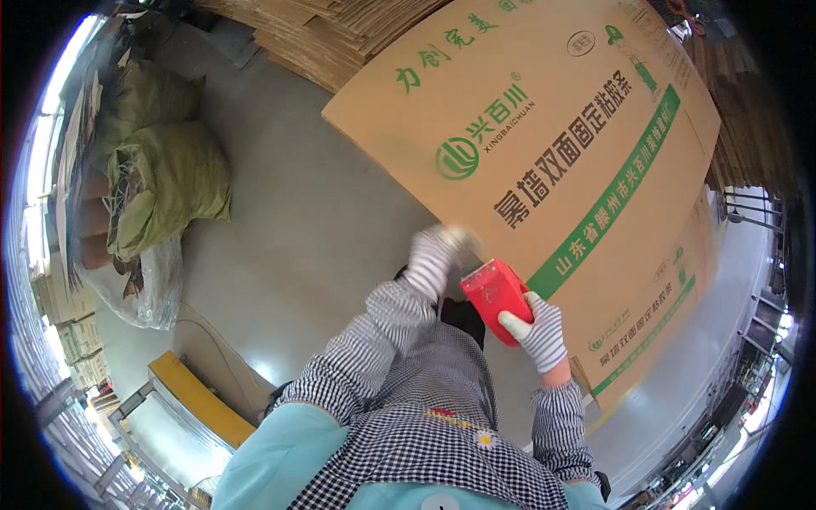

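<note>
Cardboard: large flat brown box (544, 161) with green and dark print, standing on the grey floor (314, 229), tilted, just beyond both hands.
Red tool: tape dispenser (495, 299), wrapped by right hand (537, 337); fingers (514, 323) closed around its lower side, striped glove on.
Dispenser axis: long axis runs up-left from the right fingers, upper end against the box's lower edge.
Left hand (433, 255): gloved, blurred, up-left of the dispenser, at the box's edge; grip on the cardboard cannot be told.
Nearer hand: right, already on the dispenser.
Box axis: long side slants from upper left to lower right.
Beyond left fingers: green sacks (166, 183), well apart.
</note>
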Motion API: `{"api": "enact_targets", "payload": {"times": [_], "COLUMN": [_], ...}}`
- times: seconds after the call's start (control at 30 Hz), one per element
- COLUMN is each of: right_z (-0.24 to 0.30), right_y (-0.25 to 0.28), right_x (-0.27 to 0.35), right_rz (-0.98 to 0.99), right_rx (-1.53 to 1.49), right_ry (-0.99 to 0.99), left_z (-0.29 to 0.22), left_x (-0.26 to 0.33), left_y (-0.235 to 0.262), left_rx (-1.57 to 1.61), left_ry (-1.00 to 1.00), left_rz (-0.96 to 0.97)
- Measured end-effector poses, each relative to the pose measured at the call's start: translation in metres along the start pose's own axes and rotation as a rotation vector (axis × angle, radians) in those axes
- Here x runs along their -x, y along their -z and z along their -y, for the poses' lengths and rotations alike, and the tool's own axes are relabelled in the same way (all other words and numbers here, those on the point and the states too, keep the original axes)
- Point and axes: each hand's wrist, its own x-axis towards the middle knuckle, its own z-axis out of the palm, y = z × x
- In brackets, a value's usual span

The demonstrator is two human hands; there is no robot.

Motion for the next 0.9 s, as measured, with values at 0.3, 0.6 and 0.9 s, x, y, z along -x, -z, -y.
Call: {"api": "enact_targets", "payload": {"times": [0.3, 0.6, 0.9], "right_z": [0.006, -0.079, -0.142], "right_y": [-0.060, 0.003, -0.020], "right_x": [-0.077, 0.049, 0.001], "right_rz": [0.165, -0.001, 0.334], "right_rx": [0.541, 0.451, 0.983], "right_ry": [-0.191, -0.390, -0.576], "left_z": [0.129, 0.094, 0.022], "left_x": [-0.127, -0.125, -0.040], "left_y": [0.120, 0.129, 0.086], "left_rx": [0.468, 0.950, 1.071], "left_ry": [-0.423, 0.197, -0.095], "left_rz": [-1.210, -0.705, -0.606]}}
